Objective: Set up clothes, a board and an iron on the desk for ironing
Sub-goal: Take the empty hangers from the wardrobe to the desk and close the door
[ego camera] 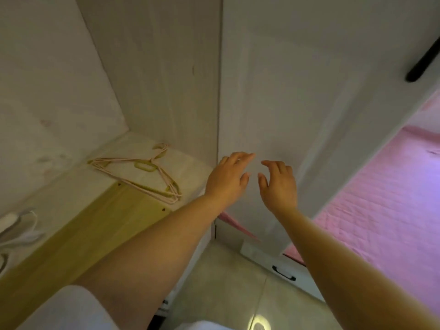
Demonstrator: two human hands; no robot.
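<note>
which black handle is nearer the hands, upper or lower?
The lower handle, a short pull on the white drawer front near the floor, just under the right forearm. The other handle is a long bar at top right, far from both hands.

Left hand (226,177) and right hand (277,184), both empty, reach toward wardrobe door (297,91).

No readable text, labels, brands or numbers on any surface in view.
</note>
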